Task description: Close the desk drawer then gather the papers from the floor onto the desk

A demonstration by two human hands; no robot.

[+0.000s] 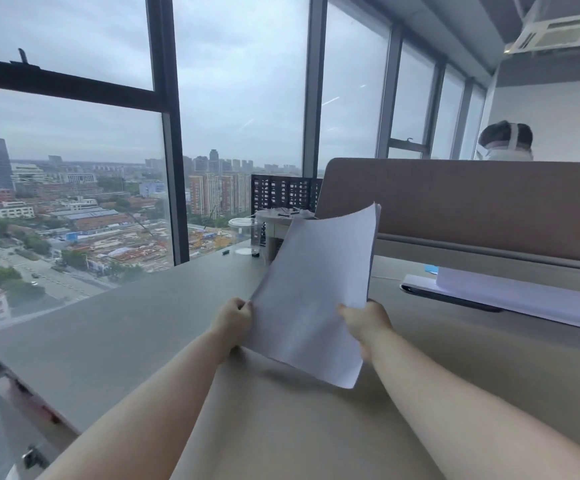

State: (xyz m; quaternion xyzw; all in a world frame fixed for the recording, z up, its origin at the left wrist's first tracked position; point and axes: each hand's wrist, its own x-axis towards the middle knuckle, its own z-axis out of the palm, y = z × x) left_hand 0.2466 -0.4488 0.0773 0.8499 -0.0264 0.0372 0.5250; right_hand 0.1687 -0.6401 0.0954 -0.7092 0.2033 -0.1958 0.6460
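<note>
I hold a thin stack of white papers upright above the beige desk top, its lower corner close to the surface. My left hand pinches the stack's left edge. My right hand grips its right edge, thumb on the front. Both arms reach forward over the desk. The drawer and the floor are out of view.
A closed laptop with white sheets on it lies at the right. A brown partition backs the desk, with a person's head behind it. A clear plastic cup and a small stand sit by the windows.
</note>
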